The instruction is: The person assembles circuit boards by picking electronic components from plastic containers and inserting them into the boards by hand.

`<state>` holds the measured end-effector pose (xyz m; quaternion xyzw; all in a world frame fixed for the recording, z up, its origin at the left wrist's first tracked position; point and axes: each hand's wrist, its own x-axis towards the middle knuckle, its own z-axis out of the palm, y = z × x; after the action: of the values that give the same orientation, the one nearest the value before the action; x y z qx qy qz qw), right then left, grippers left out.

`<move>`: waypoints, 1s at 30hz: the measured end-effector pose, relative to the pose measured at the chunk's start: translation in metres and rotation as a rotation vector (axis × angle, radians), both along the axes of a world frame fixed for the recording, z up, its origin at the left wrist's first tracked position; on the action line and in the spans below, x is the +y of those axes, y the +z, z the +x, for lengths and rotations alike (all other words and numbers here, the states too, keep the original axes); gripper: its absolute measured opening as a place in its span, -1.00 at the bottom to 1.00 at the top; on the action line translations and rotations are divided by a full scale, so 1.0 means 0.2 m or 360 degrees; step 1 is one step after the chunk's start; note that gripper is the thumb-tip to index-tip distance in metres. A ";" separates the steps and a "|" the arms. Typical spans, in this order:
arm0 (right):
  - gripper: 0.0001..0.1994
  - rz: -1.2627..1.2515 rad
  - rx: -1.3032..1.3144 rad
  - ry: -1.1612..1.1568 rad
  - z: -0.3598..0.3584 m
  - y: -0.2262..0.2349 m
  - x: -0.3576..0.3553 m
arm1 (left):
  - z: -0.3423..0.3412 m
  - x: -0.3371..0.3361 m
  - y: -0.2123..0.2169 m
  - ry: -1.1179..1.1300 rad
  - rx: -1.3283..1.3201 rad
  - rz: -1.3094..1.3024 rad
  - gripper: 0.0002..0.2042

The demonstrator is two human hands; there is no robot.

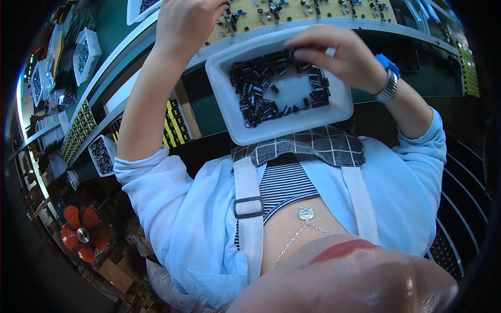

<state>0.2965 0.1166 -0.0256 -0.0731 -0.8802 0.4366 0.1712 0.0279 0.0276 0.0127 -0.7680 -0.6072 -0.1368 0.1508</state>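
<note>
A white plastic tray [222, 99] sits in front of my body, holding many small black cylindrical capacitors [254, 99] with thin leads. My right hand [336, 57] reaches over the tray's far rim, thumb and forefinger pinched together above the parts. What is between those fingertips is too small to make out. My left hand [190, 21] is up at the tan circuit board [308, 11], which is fitted with many small components. Its fingers are closed at the board's left part, cut by the upper edge, and I cannot see what they hold.
Metal rails [292, 25] run along the board's near edge. At the left stand smaller white trays of parts [85, 56] [102, 155] and yellow-black component blocks [176, 125]. An orange-bladed fan [83, 235] stands at lower left. A blue strap [388, 63] and a metal watch band [388, 86] circle my right wrist.
</note>
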 end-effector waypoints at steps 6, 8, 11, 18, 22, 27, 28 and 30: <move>-0.84 -0.0189 0.0171 -0.0685 -0.12 0.06 0.30 | 0.22 -0.17 -0.11 -0.0330 -0.0528 -0.0397 -0.80; -0.83 0.0003 0.0092 -0.0715 -0.12 0.03 0.39 | 0.39 -0.27 -0.19 -0.0489 -0.0543 -0.0672 -0.69; -0.84 0.0248 -0.0081 -0.0731 -0.15 0.06 0.41 | 0.45 -0.35 -0.26 -0.0561 -0.0331 -0.0981 -0.70; -0.83 0.0687 -0.0254 -0.0740 -0.18 0.06 0.44 | 0.42 -0.38 -0.30 -0.0508 -0.0255 -0.0866 -0.89; -0.84 0.1064 -0.0153 -0.0664 -0.18 0.04 0.46 | 0.42 -0.36 -0.26 -0.0451 -0.0185 -0.1097 -0.78; -0.83 0.1238 -0.0011 -0.0671 -0.17 0.02 0.44 | 0.34 -0.22 -0.21 -0.0332 -0.0327 0.0060 -0.74; -0.83 0.1228 -0.0018 -0.0705 -0.17 0.01 0.43 | 0.31 -0.18 -0.20 -0.0254 -0.0217 0.0201 -0.72; -0.83 0.1221 -0.0024 -0.0740 -0.18 0.00 0.43 | 0.26 -0.13 -0.22 -0.0120 -0.0147 0.0170 -0.69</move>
<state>0.2614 0.2022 -0.0249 -0.2033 -0.9399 0.0279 0.2731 0.0803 0.0016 -0.0322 -0.7742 -0.5759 -0.2097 0.1581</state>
